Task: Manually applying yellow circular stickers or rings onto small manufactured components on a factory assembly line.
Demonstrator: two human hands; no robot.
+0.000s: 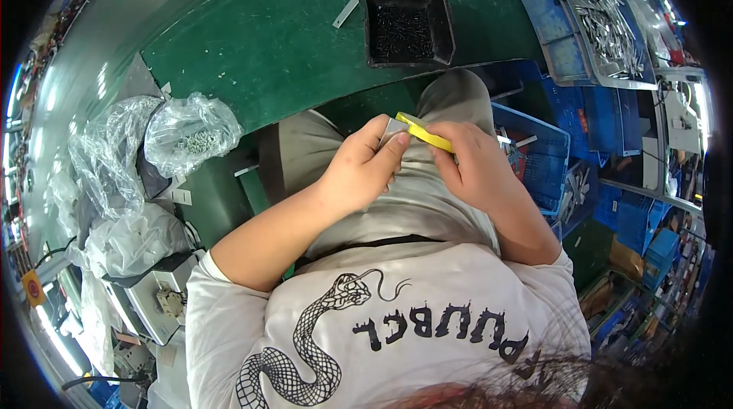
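Both hands meet over lap: left hand curled, grip pinched on small grey metal piece; right hand grip closed around yellow tool, touching piece.

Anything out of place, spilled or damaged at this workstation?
Little stands out. A loose metal strip juts from under the black screw tray onto the green table. Both hands, left and right, hold a yellow tool and small metal part over the lap.

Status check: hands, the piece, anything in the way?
Left hand pinching small grey metal piece. Right hand gripping flat yellow plastic strip against it. Both held over lap; nothing blocking.
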